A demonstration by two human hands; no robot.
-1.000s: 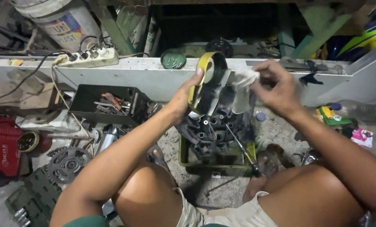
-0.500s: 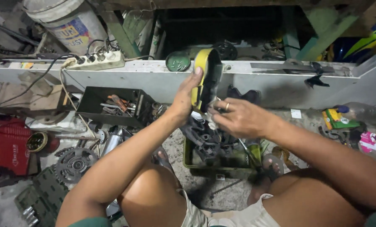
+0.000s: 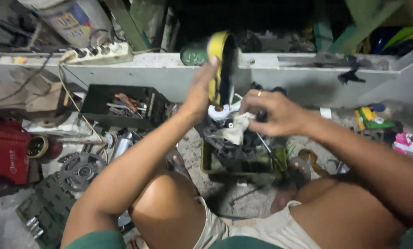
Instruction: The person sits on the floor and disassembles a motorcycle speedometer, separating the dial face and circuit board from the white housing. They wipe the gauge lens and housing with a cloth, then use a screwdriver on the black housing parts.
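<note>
At frame centre, the yellow-rimmed round cover (image 3: 219, 69) is steadied upright by the left hand (image 3: 201, 94), while a white rag (image 3: 234, 129) is pinched in the right hand (image 3: 273, 113); firm, even wiping pressure over the dark metal engine part (image 3: 236, 147) is best applied.

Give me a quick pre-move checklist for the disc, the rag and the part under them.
1. Left hand grips yellow-rimmed disc, held on edge: ok.
2. Right hand pinches pale rag against the dark metal assembly: ok.
3. Assembly sits in green tray on the floor: ok.
4. Disc seated on the assembly: cannot tell, the joint is hidden.
5. Floor near the knees free of clutter: not ok, sprocket and socket set lie close.
</note>
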